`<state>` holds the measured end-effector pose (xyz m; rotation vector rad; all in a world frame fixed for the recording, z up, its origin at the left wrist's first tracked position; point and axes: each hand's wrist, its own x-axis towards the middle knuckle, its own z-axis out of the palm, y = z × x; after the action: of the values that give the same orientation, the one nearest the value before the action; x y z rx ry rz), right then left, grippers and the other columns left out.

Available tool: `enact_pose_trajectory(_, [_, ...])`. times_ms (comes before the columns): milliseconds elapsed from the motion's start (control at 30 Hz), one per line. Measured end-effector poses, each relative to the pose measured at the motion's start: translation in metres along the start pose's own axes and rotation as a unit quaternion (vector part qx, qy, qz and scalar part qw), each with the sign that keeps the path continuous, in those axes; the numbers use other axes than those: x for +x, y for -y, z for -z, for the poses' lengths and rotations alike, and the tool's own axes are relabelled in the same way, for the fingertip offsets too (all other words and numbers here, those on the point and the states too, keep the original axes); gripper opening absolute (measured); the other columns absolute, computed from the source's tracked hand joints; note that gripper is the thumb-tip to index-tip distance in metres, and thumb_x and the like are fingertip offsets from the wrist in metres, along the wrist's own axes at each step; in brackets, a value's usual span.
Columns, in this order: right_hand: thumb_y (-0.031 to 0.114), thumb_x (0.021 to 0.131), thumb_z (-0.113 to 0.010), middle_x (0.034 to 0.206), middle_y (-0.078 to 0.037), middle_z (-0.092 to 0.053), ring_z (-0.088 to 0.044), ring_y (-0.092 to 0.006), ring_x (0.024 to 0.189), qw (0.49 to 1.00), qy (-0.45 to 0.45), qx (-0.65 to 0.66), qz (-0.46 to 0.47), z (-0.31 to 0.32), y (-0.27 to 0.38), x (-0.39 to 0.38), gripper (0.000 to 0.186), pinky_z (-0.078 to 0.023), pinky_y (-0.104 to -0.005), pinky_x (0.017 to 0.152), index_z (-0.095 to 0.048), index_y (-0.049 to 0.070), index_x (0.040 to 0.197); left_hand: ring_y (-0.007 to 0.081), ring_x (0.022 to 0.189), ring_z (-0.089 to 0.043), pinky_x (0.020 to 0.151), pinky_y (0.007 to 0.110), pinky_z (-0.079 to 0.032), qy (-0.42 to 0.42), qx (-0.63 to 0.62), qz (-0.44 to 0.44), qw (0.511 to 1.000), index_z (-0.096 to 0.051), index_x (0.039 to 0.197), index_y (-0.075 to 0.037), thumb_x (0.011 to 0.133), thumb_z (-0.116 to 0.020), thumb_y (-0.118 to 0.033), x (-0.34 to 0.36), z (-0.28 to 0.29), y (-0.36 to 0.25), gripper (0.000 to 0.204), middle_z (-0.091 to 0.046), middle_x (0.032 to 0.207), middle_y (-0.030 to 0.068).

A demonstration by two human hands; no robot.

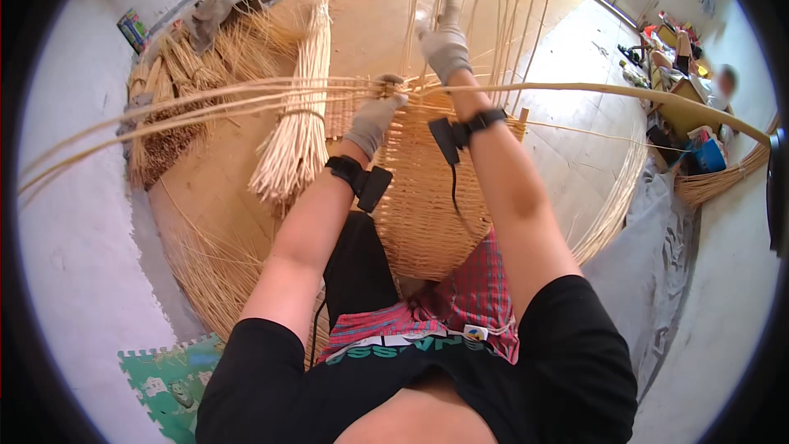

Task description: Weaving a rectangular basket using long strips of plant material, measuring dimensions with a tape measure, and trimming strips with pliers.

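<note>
A woven wicker basket (431, 205) stands in front of me, partly between my legs, with thin upright stakes (518, 25) rising from its far edge. My left hand (376, 122), in a pale work glove, is closed on several wicker rods (271, 92) at the basket's upper left edge; their long ends sweep out to the left. Above the upper edge, among the stakes, my right hand (446, 45), also gloved, has its fingers stretched upward and the thumb apart. A thicker rod (608, 89) passes across my right wrist area and bends off to the right.
A tied bundle of peeled rods (296, 131) lies left of the basket. Beyond it are more bundles (177, 82) under grey cloth (234, 4). Loose rods (209, 267) cover the lower left floor. At right are clutter, a blue container (708, 152) and a person (723, 86).
</note>
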<state>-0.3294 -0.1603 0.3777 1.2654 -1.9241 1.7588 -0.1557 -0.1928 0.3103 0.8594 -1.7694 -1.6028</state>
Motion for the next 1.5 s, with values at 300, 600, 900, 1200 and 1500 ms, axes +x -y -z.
enact_pose_trajectory(300, [0.018, 0.105, -0.059, 0.113, -0.007, -0.072, -0.072, -0.0177, 0.090, 0.857, -0.064, 0.395, -0.324, 0.182, -0.010, -0.169, 0.017, -0.054, -0.0258, 0.063, -0.063, 0.012, 0.120, 0.0226, 0.090, -0.065, 0.079, 0.034, -0.052, -0.060, 0.024, -0.060, 0.996, -0.071, 0.113, -0.004, 0.087, -0.075, -0.023, -0.016, -0.010, 0.011, 0.032, -0.071, 0.098, 0.0137])
enact_pose_trajectory(600, [0.014, 0.103, -0.061, 0.108, -0.010, -0.074, -0.072, -0.0170, 0.089, 0.899, -0.174, 0.258, -0.309, 0.184, -0.012, -0.150, 0.025, -0.054, -0.0257, 0.060, -0.054, 0.012, 0.127, 0.0193, 0.053, -0.062, 0.046, 0.032, -0.051, 0.181, 0.167, 0.011, 0.969, -0.064, 0.114, -0.002, 0.103, -0.060, -0.041, -0.020, -0.084, -0.032, 0.041, -0.070, 0.085, 0.0134])
enact_pose_trajectory(900, [0.008, 0.098, -0.057, 0.123, -0.020, -0.063, -0.064, -0.0254, 0.108, 0.974, 0.046, -0.220, -0.016, 0.120, -0.007, 0.007, 0.044, -0.050, -0.0356, 0.101, -0.048, 0.004, 0.141, 0.0205, 0.047, -0.061, 0.045, 0.036, -0.048, 0.150, 0.237, 0.069, 0.957, -0.073, 0.103, -0.003, 0.099, -0.057, -0.060, -0.024, -0.083, -0.065, 0.059, -0.064, 0.061, 0.0115])
enact_pose_trajectory(1200, [0.028, 0.109, -0.047, 0.097, -0.010, -0.071, -0.070, -0.0167, 0.071, 0.881, -0.040, 0.188, -0.432, 0.259, 0.003, -0.219, 0.032, -0.047, -0.0241, 0.049, -0.062, 0.001, 0.118, 0.0139, 0.066, -0.062, 0.053, 0.029, -0.051, -0.020, 0.027, -0.090, 0.995, -0.065, 0.109, -0.003, 0.094, -0.076, -0.020, -0.057, -0.083, -0.009, 0.025, -0.066, 0.088, 0.0082])
enact_pose_trajectory(1500, [0.041, 0.101, -0.062, 0.136, -0.024, -0.060, -0.058, -0.0315, 0.127, 0.951, 0.071, 0.169, -0.251, 0.085, 0.092, -0.116, 0.062, -0.045, -0.0366, 0.109, -0.052, -0.007, 0.139, 0.0253, 0.109, -0.064, 0.097, 0.036, -0.050, -0.126, 0.068, -0.141, 0.980, -0.046, 0.141, -0.005, 0.082, -0.079, 0.005, -0.123, -0.006, 0.055, 0.069, -0.063, 0.125, 0.0137])
